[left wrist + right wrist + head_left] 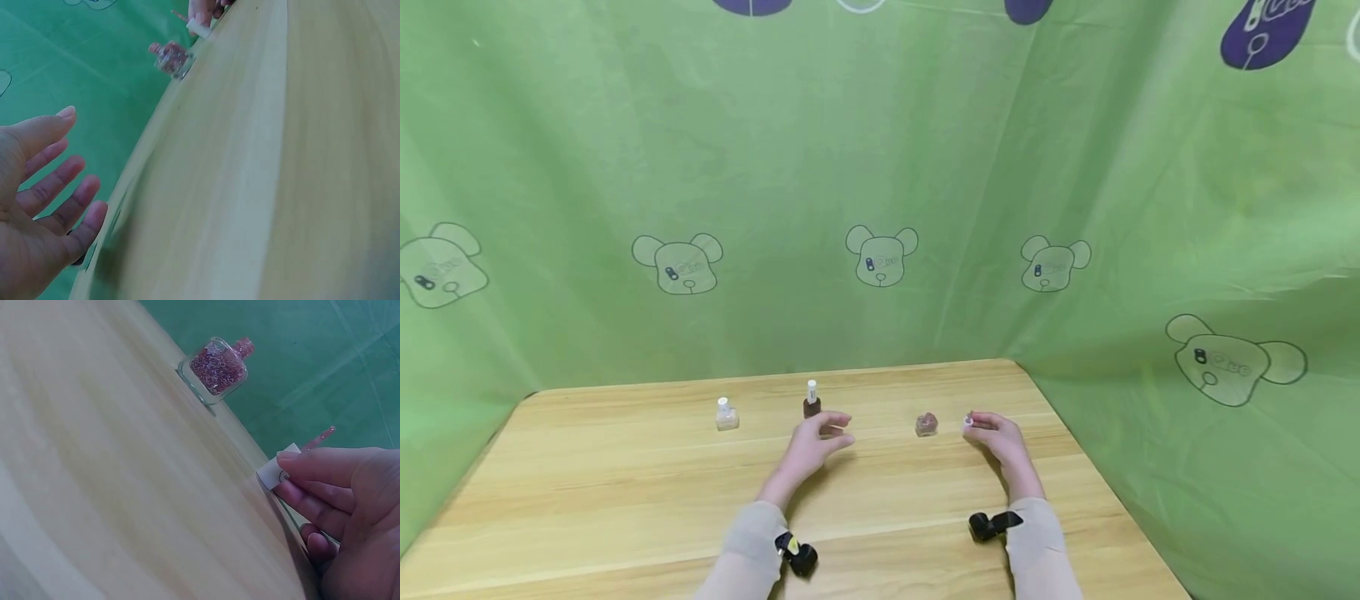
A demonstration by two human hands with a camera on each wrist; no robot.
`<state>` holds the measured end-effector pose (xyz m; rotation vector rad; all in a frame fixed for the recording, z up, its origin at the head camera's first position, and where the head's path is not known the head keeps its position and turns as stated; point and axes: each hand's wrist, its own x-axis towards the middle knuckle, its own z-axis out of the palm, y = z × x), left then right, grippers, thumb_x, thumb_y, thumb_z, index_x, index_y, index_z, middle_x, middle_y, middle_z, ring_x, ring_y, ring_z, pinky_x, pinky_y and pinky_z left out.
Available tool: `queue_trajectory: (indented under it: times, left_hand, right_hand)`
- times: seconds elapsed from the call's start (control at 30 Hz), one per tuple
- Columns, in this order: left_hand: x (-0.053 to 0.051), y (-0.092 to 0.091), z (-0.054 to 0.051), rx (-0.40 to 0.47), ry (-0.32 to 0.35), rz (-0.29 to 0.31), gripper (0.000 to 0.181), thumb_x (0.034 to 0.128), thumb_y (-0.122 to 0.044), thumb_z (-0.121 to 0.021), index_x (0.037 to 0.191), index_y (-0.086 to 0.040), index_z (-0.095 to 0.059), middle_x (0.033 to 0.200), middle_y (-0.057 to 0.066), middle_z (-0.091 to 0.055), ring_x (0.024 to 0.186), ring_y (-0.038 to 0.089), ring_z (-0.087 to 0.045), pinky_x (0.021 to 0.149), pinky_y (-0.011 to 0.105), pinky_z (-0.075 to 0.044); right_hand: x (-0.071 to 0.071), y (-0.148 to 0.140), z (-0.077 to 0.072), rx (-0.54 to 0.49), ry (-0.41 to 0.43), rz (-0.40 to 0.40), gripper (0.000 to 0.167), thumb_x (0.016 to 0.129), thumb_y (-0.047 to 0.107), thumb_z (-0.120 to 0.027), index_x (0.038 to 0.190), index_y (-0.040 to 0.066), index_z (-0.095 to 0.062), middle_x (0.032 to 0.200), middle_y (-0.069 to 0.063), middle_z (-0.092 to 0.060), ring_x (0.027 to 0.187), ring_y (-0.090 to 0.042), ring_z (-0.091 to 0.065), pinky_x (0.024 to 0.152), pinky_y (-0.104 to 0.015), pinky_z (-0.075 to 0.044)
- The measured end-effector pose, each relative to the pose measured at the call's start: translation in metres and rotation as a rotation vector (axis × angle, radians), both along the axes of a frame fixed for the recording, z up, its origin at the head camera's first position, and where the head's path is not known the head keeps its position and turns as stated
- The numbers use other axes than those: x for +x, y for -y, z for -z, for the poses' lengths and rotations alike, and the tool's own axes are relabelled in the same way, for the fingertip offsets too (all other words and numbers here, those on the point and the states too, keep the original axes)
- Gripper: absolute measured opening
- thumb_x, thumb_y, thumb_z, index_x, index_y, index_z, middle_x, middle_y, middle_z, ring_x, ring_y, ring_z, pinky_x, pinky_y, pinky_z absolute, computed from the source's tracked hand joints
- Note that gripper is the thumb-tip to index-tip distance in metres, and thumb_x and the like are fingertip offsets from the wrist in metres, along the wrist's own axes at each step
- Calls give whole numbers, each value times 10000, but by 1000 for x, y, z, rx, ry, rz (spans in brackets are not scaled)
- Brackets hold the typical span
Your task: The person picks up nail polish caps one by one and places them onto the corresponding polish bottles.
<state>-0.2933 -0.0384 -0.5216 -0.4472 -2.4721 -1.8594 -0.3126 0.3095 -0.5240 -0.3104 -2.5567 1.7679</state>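
Observation:
My right hand (1000, 440) pinches a white nail polish cap (275, 474) between thumb and fingers, its flat end down at the tabletop. Out of the cap points a brush (321, 437) coated in pink glitter. To the left of that hand stands the uncapped glitter nail polish bottle (215, 369), its neck bare. My left hand (811, 442) hovers over the table with fingers spread and loosely bent, nothing in them. Just behind it is a dark nail polish bottle (812, 407) with a white cap, its lower part hidden by the hand.
A clear nail polish bottle (727, 418) with a white cap stands farther left. The wooden table (625, 500) ends at a green curtain (790, 167) behind and on both sides. Black wrist cameras (803, 560) sit on both sleeves.

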Motion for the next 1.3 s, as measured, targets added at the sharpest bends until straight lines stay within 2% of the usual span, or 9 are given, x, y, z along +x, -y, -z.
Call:
queue_trajectory:
  times: [0.13,0.23,0.37,0.47,0.63,0.77,0.9,1.07,1.3]
  left_hand:
    - [0,-12,-3,10,-8,27,379,852,-132,-738,1180,27,-633,1197,246,-648,1030,331,-647,898,406,-561]
    - [0,-21,-4,17,-10,43,370,857,-139,-735,1178,18,-637,1195,243,-650,1025,322,-646,885,373,-564]
    - [-1,-34,-3,31,-6,58,368,859,-157,-736,1177,0,-641,1194,237,-652,1024,315,-649,872,334,-566]
    - [-3,-43,1,35,-11,63,373,857,-164,-738,1179,-3,-640,1189,229,-657,1020,310,-654,870,327,-568]
    - [-8,-58,5,36,-11,75,376,854,-161,-739,1180,-3,-638,1179,225,-662,1014,299,-661,871,314,-571]
    - [-11,-70,5,23,-11,82,378,851,-151,-740,1183,-4,-636,1175,224,-661,1011,295,-661,854,297,-574]
    - [-14,-80,4,9,-8,79,391,843,-147,-745,1188,-3,-633,1187,217,-658,1030,304,-651,883,333,-568]
    - [-17,-91,5,-13,5,68,423,843,-166,-749,1208,10,-625,1207,212,-652,1056,321,-639,916,383,-554]
    - [-24,-102,4,-98,-26,46,452,833,-142,-759,1243,-7,-621,1194,185,-672,1049,332,-641,912,403,-548]
  right_hand:
    - [-1,0,0,28,-4,15,478,846,123,-734,1266,-50,-588,1223,-194,-664,898,-33,-608,815,-109,-446]
    - [-2,0,2,39,-4,24,462,848,131,-735,1251,-49,-598,1238,-203,-655,981,-120,-628,893,-180,-459]
    - [-2,-1,5,33,0,26,427,865,129,-718,1235,-50,-603,1294,-223,-615,1150,-279,-585,1037,-343,-443]
    - [-1,-1,6,30,0,27,407,871,124,-711,1222,-54,-606,1299,-228,-607,1168,-315,-570,1076,-410,-428]
    - [1,-1,5,51,0,35,379,861,131,-723,1185,-44,-631,1204,-202,-656,1056,-237,-602,1013,-370,-455]
    - [2,1,3,60,-9,31,374,863,140,-724,1175,-47,-636,1197,-207,-660,1064,-242,-604,994,-353,-461]
    - [3,2,1,62,-13,30,373,866,144,-725,1171,-52,-635,1213,-220,-651,1068,-233,-605,963,-306,-465]
    - [2,0,0,58,-11,23,388,855,157,-739,1170,-44,-637,1176,-187,-673,995,-148,-609,915,-238,-466]
    - [2,-3,-2,28,-5,1,424,855,170,-741,1194,-51,-618,1189,-170,-680,1002,-126,-617,1006,-326,-468]
